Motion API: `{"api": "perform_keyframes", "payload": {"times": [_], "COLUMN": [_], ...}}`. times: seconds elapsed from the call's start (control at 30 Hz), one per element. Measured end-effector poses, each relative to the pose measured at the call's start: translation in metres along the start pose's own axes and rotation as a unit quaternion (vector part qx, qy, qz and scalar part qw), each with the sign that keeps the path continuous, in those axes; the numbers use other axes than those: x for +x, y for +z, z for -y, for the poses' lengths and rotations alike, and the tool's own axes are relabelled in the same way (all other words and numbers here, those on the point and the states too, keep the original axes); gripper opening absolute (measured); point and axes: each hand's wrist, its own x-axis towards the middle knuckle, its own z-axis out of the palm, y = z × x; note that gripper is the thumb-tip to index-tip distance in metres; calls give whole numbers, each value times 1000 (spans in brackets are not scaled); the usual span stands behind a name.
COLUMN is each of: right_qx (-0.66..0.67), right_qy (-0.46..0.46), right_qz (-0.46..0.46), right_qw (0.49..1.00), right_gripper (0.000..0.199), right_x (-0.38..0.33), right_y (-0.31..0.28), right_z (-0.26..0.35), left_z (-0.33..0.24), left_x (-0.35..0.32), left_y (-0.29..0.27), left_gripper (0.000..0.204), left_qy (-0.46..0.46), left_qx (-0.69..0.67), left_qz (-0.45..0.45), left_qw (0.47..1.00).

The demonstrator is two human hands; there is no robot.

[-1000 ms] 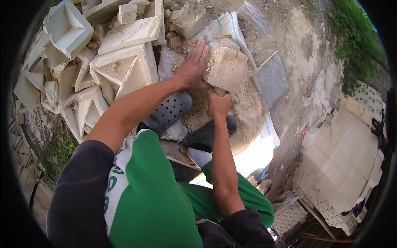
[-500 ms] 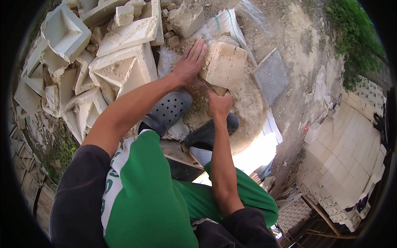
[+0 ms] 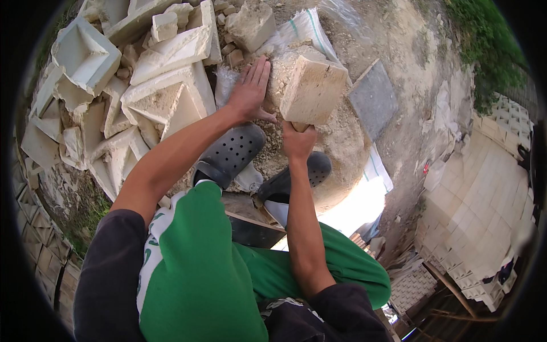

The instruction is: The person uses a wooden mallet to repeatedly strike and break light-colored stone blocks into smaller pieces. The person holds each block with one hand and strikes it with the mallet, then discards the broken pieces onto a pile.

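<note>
While we are gripping the short handle [image 3: 298, 126] of a pale, block-headed tool [image 3: 313, 88] in our right hand [image 3: 298, 141], those fingers are wrapping tightly around it, and the block is standing just beyond our right knuckles, tilted and showing its broad, flat face. We are holding our left hand [image 3: 248, 94] with its back upward, the fingers lying nearly straight and close together, the thumb spreading wide toward our right fist without reaching it. We are showing nothing in that left grasp, and we are not able to tell whether the palm is pressing on the rubble under it. A mound of crumbly, sandy material [image 3: 347, 151] is spreading under and to the right of our right fingers, and a white sack with a green stripe [image 3: 312, 27] is lying beyond the block. A grey square slab [image 3: 373, 100] is resting farther to the right of the right fingers. Crumpled clear plastic [image 3: 226, 82] is lying just left of our left fingers, and a heap of broken, cream-coloured cast pieces [image 3: 188, 88] is rising beyond it. We are wearing dark grey clogs [image 3: 232, 153], which are standing nearer to us than our fingers.
</note>
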Motion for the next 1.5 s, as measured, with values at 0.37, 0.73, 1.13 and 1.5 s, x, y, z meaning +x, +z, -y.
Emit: {"api": "perform_keyframes", "payload": {"times": [0.37,0.73,1.13,1.5], "right_qx": [-41,-73,131,146], "right_qy": [51,137,295,309], "right_qz": [8,60,38,44], "right_qw": [998,986,946,939], "right_gripper": [45,49,23,27], "right_x": [-8,5,13,3], "right_y": [-5,-4,-61,-62], "right_z": [27,18,34,28], "left_z": [12,13,-43,-56], "left_x": [-2,2,11,52], "left_y": [-15,-36,-21,-1], "left_gripper": [72,45,37,29], "left_qy": [-275,-356,-166,-3], "left_qx": [-571,-818,-278,-106], "left_qz": [-85,-39,-68,-3], "left_qw": [769,450,944,994]}}
